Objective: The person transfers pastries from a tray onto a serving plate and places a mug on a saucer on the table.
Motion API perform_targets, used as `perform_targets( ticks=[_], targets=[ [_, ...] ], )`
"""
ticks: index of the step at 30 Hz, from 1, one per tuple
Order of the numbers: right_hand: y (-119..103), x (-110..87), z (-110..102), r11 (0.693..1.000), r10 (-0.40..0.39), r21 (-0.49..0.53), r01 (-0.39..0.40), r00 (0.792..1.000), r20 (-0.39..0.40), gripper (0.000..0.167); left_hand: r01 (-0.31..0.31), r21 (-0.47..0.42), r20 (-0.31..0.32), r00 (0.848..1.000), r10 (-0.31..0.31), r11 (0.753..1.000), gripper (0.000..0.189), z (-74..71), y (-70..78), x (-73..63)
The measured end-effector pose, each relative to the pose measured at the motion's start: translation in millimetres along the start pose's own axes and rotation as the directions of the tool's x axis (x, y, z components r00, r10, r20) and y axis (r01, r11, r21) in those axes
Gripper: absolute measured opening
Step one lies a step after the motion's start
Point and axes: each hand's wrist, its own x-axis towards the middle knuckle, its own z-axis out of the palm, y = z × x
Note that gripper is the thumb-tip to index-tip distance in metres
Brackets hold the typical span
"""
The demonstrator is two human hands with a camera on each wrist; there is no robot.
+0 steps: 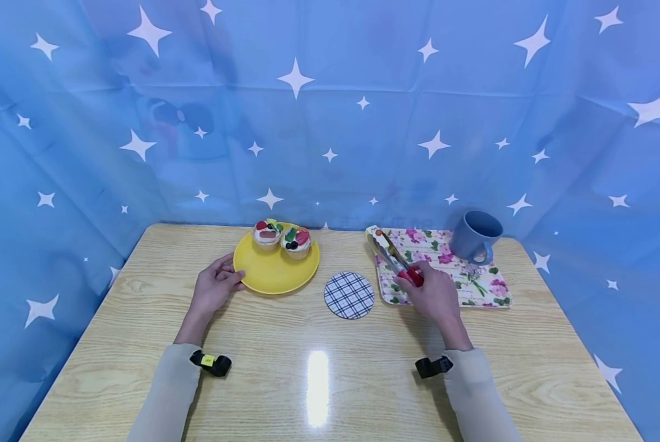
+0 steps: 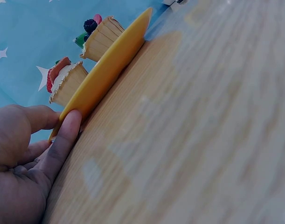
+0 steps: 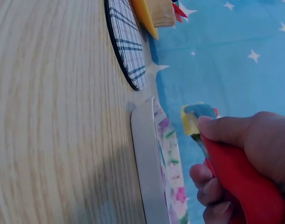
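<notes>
My left hand [image 1: 213,283] pinches the left rim of a yellow plate [image 1: 274,276] between thumb and fingers. Two fruit-topped cupcakes, one on the left [image 1: 266,235] and one on the right [image 1: 296,244], sit toward the plate's back. In the left wrist view the thumb lies along the plate's edge [image 2: 102,77]. Red-handled metal tongs [image 1: 389,253] are gripped in my right hand [image 1: 433,291] over a floral tray [image 1: 418,239]. At their tips is a small pale piece with an orange-red spot [image 1: 376,232]; its kind is unclear. Fingers curl round the red handle [image 3: 240,177].
A blue mug [image 1: 473,236] stands on the tray's back right. Between plate and tray lies a round plaid coaster [image 1: 349,295] on the wooden table [image 1: 263,368]. Behind the table's back edge hangs a blue curtain with white stars [image 1: 330,123].
</notes>
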Motion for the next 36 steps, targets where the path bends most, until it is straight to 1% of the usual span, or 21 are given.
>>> perform_targets(
  ticks=[8,14,19,27,36],
  targets=[
    [-6.0,0.0,0.0,0.998,-0.055,0.003,0.055,0.998,-0.021,0.052,-0.003,0.004,0.002,1.000,0.003,1.000,0.063,0.0,1.3,0.0],
    [-11.3,-0.9,1.4,0.998,-0.060,0.015,0.060,0.998,-0.007,0.051,-0.005,0.002,0.001,1.000,0.005,1.000,0.063,0.1,2.1,0.6],
    [-16.2,-2.7,1.9,0.998,-0.062,0.026,0.063,0.998,-0.011,0.049,-0.004,0.006,0.001,1.000,0.004,1.000,0.063,-0.1,2.3,0.7],
    [-22.9,-5.0,1.5,0.998,-0.065,0.017,0.065,0.998,0.001,0.047,-0.002,0.005,0.001,1.000,0.002,1.000,0.063,0.0,2.0,-0.1],
    [-31.3,-7.4,2.5,0.996,-0.095,0.000,0.095,0.995,-0.007,0.045,-0.001,0.005,-0.004,1.000,0.001,1.000,0.063,0.4,1.3,-0.6]
  ],
)
